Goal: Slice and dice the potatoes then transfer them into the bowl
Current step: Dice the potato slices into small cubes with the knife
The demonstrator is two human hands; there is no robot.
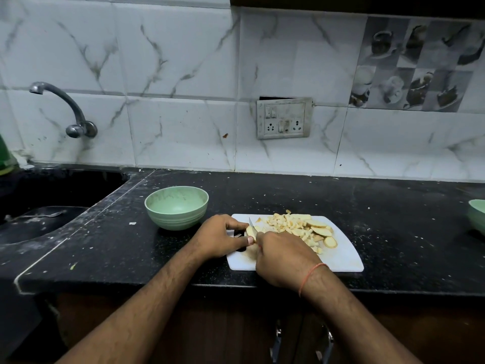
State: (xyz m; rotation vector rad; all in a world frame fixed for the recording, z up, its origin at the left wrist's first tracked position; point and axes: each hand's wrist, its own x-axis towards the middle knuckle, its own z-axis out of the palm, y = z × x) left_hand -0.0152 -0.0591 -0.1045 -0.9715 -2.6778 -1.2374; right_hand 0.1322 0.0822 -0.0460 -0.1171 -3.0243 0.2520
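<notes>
A white cutting board [346, 254] lies on the black counter. On its far half sits a heap of diced potato [287, 225] with several potato slices [321, 231] at the right. At the board's left end my left hand [220, 236] pinches a potato slice [251, 232] between fingers and thumb. My right hand [284, 256] grips a knife; only the blade tip [250, 222] shows, its edge on that slice. A pale green bowl [176, 207] stands left of the board and looks empty.
A sink [39, 219] with a tap [68, 106] is sunk into the counter at the left. A second green bowl [477, 216] peeks in at the right edge. The counter's front edge runs just below the board. A socket panel [284, 118] is on the tiled wall.
</notes>
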